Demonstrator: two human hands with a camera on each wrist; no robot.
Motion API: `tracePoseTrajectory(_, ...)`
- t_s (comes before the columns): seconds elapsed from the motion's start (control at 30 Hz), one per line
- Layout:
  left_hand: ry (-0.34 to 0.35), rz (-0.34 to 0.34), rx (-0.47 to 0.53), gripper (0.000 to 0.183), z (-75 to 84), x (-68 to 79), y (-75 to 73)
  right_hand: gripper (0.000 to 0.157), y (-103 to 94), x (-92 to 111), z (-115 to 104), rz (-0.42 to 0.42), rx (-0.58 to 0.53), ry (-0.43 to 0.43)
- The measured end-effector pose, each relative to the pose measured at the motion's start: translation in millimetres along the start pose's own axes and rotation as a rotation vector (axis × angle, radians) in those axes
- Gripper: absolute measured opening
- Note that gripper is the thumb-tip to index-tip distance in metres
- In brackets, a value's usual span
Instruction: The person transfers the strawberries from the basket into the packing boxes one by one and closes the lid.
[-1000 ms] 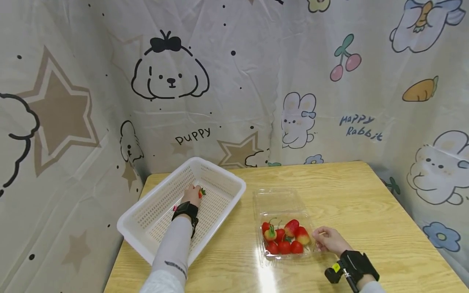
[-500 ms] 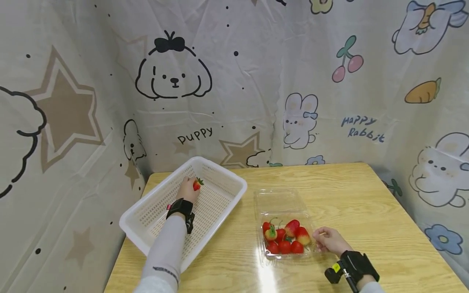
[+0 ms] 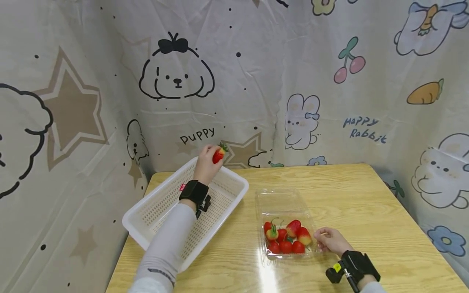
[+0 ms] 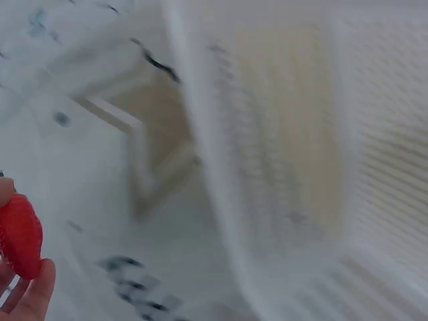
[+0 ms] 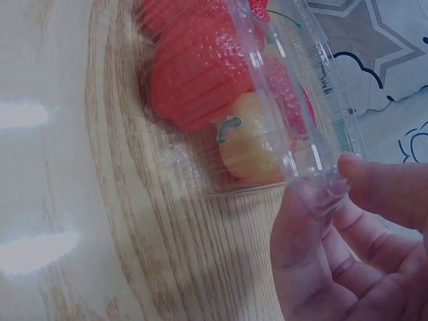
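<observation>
Above the far part of the white perforated basket (image 3: pixel 239 185), my left hand (image 3: pixel 206 165) pinches a strawberry (image 3: pixel 218 155) with its green leaves up. In the left wrist view the strawberry (image 4: pixel 21 235) sits between thumb and fingers at the left edge. My right hand (image 3: pixel 331 240) pinches the right rim of a clear plastic clamshell box (image 3: pixel 282 201), its lid laid back away from me. Inside the box lie several red and yellow-red fruits (image 3: pixel 286 246), strawberries among them. Up close, the right wrist view shows the right hand (image 5: pixel 354 254) gripping the box's corner.
Both containers stand on a wooden table (image 3: pixel 340 195), the basket left of the box. A printed curtain (image 3: pixel 234 81) hangs behind the table and along its sides. Light glares off the tabletop below the box.
My left hand has lifted the strawberry up out of the basket and moved it right and away, over the far rim. The right hand stays on the box's edge.
</observation>
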State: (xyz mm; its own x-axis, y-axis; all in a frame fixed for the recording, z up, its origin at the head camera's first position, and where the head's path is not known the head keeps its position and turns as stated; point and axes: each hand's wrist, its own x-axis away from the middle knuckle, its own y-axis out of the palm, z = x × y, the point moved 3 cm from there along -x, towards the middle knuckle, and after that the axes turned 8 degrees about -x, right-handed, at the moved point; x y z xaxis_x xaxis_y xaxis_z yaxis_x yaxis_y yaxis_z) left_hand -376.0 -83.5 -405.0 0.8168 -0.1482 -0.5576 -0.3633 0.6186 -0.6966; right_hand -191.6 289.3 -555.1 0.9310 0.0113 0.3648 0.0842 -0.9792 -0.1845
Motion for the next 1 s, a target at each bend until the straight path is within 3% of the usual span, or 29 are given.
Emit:
tracePoseTrajectory(0.2,0.191,0.013,0.097,0.032,66.7,3.9,4.9,0.019,0.1,0.1,1.0,-0.003,-0.019,-0.001)
tracePoseTrajectory(0.33,0.284,-0.056,0.145,0.034,101.0,17.1,19.2,0.019,0.4,0.9,0.7,-0.006,-0.018,0.000)
tracePoseTrajectory(0.47,0.363,-0.168,0.153,0.035,127.9,36.4,37.7,0.021,-0.1,1.6,-0.4,-0.023,-0.021,-0.005)
tracePoseTrajectory(0.8,0.473,-0.448,0.013,0.036,164.5,101.2,97.2,0.023,-1.9,1.8,-1.5,-0.032,-0.026,0.007)
tracePoseTrajectory(1.0,0.547,-0.535,-0.156,0.036,169.2,137.9,125.0,0.023,0.0,3.5,-2.7,-0.023,-0.007,0.002)
